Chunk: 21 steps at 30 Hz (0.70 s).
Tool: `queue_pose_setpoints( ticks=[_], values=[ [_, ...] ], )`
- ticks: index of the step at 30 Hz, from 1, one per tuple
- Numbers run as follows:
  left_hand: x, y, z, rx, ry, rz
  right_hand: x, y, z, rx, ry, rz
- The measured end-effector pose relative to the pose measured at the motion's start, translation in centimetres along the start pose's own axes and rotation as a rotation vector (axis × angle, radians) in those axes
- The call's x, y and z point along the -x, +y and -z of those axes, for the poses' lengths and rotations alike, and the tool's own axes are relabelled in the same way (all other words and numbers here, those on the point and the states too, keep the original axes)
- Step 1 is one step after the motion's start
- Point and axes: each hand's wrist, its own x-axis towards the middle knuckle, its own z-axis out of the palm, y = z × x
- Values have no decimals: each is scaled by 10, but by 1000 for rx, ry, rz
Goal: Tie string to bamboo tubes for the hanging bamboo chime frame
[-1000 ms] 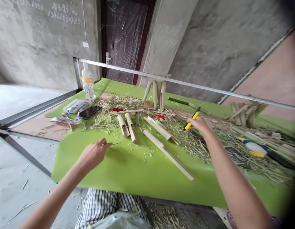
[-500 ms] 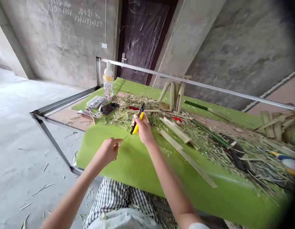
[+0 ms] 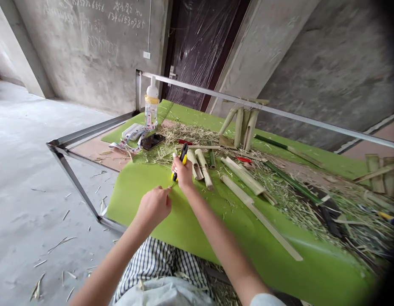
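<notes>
My left hand point(image 3: 155, 205) is closed in a pinch on a thin bamboo sliver, held just above the green mat point(image 3: 190, 221). My right hand point(image 3: 183, 172) is wrapped round a yellow and black utility knife point(image 3: 181, 160), its lower end close to my left fingertips. Right of the knife lie two short split bamboo tubes point(image 3: 200, 165). A long split bamboo piece point(image 3: 257, 214) stretches away to the right.
Bamboo shavings point(image 3: 289, 191) litter the mat's far and right side. A phone point(image 3: 152, 140), a white case and a bunny-topped bottle point(image 3: 151, 106) sit at the far left corner. Upright bamboo pieces point(image 3: 243, 123) lean under a metal frame bar point(image 3: 263, 108). Concrete floor lies to the left.
My right hand has brought the knife from the far right across to my left hand. The view has swung left, and both hands have drawn close together.
</notes>
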Motion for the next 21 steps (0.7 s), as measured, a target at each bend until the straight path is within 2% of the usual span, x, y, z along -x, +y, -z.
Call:
queue_pose_setpoints(
  ticks=[5,8,11,15,21],
  values=[
    [5,3,-10,-149,48,11,0,-11,3,-126,-28,93],
    [9,1,-20,-206,57,-28,2,-11,7,-61,-115,32],
    [12,-2,-25,-245,28,-98,6,-5,12,-60,-96,3],
    [14,-1,-18,-262,-14,-101,10,-4,16,5,-134,0],
    [9,2,-1,-161,-33,30,15,-10,16,65,-165,91]
  ],
)
